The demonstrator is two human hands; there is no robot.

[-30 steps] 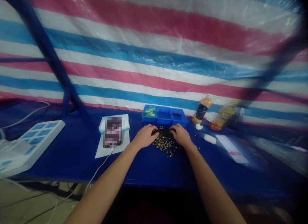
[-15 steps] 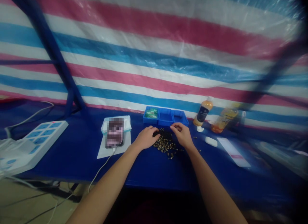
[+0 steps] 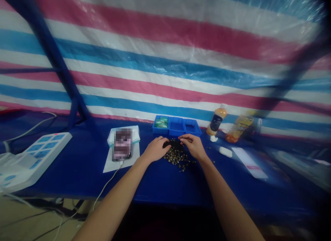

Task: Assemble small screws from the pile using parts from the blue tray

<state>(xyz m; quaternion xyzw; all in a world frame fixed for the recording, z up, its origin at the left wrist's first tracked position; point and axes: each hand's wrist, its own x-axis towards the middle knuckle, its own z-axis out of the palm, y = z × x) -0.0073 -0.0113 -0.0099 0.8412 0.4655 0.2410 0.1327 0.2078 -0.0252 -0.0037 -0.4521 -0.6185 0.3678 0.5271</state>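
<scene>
A pile of small brass-coloured screws (image 3: 176, 157) lies on the blue table, just below and between my hands. My left hand (image 3: 156, 149) rests at the pile's upper left, thumb and fingers closed on the edge of a flat black piece (image 3: 176, 144). Over the right side of that piece, my right hand (image 3: 194, 146) has its thumb and fingertips pinched together. Whatever is in the pinch is too small to make out. Past my hands stand three joined blue bins (image 3: 177, 133); the left one holds green-and-white packets (image 3: 162, 122).
To the left, a phone (image 3: 122, 144) on a charging cable lies on a white packet and paper; farther left is a power strip (image 3: 49, 154). At right stand two drink bottles (image 3: 216, 121), (image 3: 239, 127), a white case (image 3: 226, 152) and a pale flat slab (image 3: 249, 162).
My right hand has moved slightly left, its fingertips now above the black piece. My left hand stays in place. The whole view has shifted a little.
</scene>
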